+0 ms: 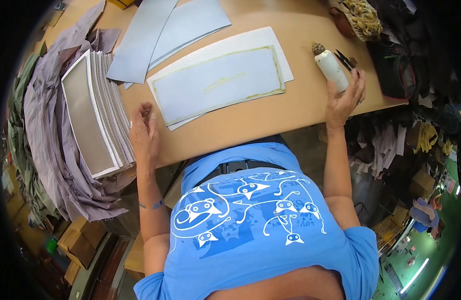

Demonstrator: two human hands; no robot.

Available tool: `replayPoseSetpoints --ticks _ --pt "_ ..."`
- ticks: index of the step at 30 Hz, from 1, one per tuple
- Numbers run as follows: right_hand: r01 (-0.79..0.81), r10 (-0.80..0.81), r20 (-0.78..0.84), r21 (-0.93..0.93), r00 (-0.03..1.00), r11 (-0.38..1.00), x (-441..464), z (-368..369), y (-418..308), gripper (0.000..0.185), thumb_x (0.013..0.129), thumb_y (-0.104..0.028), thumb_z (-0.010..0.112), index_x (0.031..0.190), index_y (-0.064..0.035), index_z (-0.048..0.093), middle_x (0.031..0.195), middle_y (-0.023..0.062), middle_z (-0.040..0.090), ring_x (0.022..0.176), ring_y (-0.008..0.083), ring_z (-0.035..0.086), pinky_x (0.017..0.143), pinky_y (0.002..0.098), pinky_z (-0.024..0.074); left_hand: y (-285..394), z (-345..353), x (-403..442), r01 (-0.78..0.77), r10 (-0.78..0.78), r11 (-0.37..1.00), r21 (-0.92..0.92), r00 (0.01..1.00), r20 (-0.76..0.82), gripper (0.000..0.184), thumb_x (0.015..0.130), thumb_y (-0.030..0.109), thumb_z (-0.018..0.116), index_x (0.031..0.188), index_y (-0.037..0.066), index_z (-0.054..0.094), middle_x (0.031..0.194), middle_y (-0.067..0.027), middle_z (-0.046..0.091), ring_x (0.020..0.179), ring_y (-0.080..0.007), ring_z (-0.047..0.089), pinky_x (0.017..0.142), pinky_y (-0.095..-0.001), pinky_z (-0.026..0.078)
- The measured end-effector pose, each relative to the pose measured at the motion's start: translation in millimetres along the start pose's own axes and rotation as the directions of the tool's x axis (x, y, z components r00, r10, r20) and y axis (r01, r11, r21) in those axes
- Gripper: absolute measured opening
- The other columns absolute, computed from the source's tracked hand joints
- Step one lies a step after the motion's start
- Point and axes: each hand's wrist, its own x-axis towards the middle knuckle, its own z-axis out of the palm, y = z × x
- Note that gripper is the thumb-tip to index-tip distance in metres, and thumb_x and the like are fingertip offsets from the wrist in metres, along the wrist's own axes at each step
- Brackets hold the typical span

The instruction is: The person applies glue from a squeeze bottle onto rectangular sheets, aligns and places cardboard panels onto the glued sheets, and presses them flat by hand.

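A pale blue-grey panel [218, 89] lies before me, with yellowish glue along its edges and a smear across its middle. Under it is a white textured sheet [260, 39]. My left hand [145, 131] rests at the table edge, loosely curled with nothing visible in it, beside a stack of white-edged panels with a grey-brown top [88, 115]. My right hand [346, 100] is at the lower end of a white bottle [330, 69] with a brown crusted tip. Its thumb and fingers are apart around that end; whether they touch the bottle is unclear.
More blue-grey sheets [190, 30] lie fanned at the back. Mauve fabric [53, 120] hangs in layers at the left. Dark pointed tools [344, 60] lie beside the bottle, near a black bag [398, 75]. The table's front edge [240, 131] runs close to my waist.
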Motion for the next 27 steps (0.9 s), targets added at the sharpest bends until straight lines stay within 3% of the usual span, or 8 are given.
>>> replayPoseSetpoints --ticks 4,10,12,13,17,19,22,27 --pt "0.054 -0.159 0.298 0.332 0.941 0.942 -16.6 -3.1 -40.2 0.036 0.081 -0.013 0.059 0.113 0.0003 0.054 0.108 0.0138 0.058 0.102 0.0290 0.053 0.090 0.0400 0.0379 3.7 5.0 -6.7 0.049 -0.054 0.988 -0.148 0.998 -0.028 0.029 0.089 0.007 0.048 0.117 -0.002 0.047 0.113 -0.0149 0.056 0.108 -0.0246 0.055 0.091 -0.0337 0.042" --pt "-0.331 0.066 0.480 0.492 0.875 0.805 -18.7 10.5 -79.5 0.035 0.079 0.000 0.051 0.113 0.0010 0.053 0.098 0.0119 0.061 0.095 0.0248 0.056 0.085 0.0358 0.0428 -2.8 1.3 -4.2 0.177 -0.156 0.857 -0.484 0.984 0.083 0.033 0.090 0.010 0.046 0.121 -0.001 0.041 0.110 -0.0103 0.056 0.107 -0.0175 0.050 0.095 -0.0304 0.035" --pt "-0.557 0.178 0.590 0.558 0.788 0.615 -14.7 11.1 -81.6 0.035 0.080 0.002 0.050 0.114 0.0016 0.052 0.096 0.0108 0.061 0.093 0.0207 0.056 0.085 0.0321 0.0434 5.5 0.0 -3.8 0.233 -0.201 0.826 -0.513 0.973 0.117 0.035 0.091 0.011 0.046 0.123 0.000 0.038 0.109 -0.0095 0.056 0.106 -0.0156 0.049 0.096 -0.0297 0.034" --pt "-0.653 0.221 0.646 0.566 0.730 0.503 -12.5 11.0 -80.6 0.035 0.080 0.003 0.049 0.115 0.0019 0.052 0.096 0.0102 0.061 0.093 0.0186 0.056 0.085 0.0302 0.0437 -1.0 2.9 -3.4 0.207 -0.187 0.826 -0.524 0.978 0.091 0.032 0.090 0.015 0.047 0.121 0.007 0.041 0.108 -0.0057 0.059 0.094 -0.0076 0.050 0.073 -0.0200 0.035" --pt "-0.779 0.164 0.763 0.594 0.625 0.204 -3.1 12.9 -73.5 0.035 0.082 0.004 0.048 0.117 0.0034 0.049 0.096 0.0079 0.059 0.092 0.0138 0.054 0.085 0.0264 0.0428 -6.5 -0.7 -2.0 0.276 -0.221 0.729 -0.626 0.961 0.166 0.031 0.091 0.015 0.047 0.120 0.007 0.041 0.108 -0.0069 0.057 0.095 -0.0115 0.052 0.077 -0.0243 0.040" --pt "-0.824 0.151 0.810 0.561 0.566 0.080 2.6 8.4 -75.3 0.035 0.082 0.004 0.048 0.117 0.0036 0.049 0.097 0.0071 0.057 0.092 0.0136 0.054 0.085 0.0266 0.0428 -6.1 -0.1 -2.9 0.304 -0.229 0.598 -0.742 0.951 0.205 0.031 0.091 0.013 0.048 0.120 0.007 0.042 0.110 -0.0077 0.055 0.097 -0.0139 0.053 0.080 -0.0279 0.044" --pt "-0.766 0.143 0.771 0.635 0.620 -0.099 -7.3 20.9 -70.4 0.035 0.080 0.007 0.049 0.115 0.0025 0.050 0.100 0.0072 0.056 0.092 0.0130 0.054 0.085 0.0251 0.0428 -10.6 -0.1 -5.8 0.235 -0.165 0.455 -0.859 0.970 0.178 0.033 0.089 0.009 0.048 0.121 0.004 0.039 0.110 -0.0096 0.050 0.096 -0.0168 0.054 0.079 -0.0305 0.045" --pt "-0.711 0.103 0.735 0.676 0.670 -0.194 -9.3 28.9 -68.5 0.031 0.079 0.009 0.056 0.109 0.0010 0.054 0.100 0.0056 0.056 0.089 0.0119 0.055 0.084 0.0232 0.0434 -23.6 11.5 -5.5 0.128 -0.091 0.325 -0.937 0.990 0.104 0.035 0.080 -0.007 0.056 0.113 0.002 0.048 0.110 -0.0082 0.051 0.098 -0.0166 0.054 0.086 -0.0280 0.045"
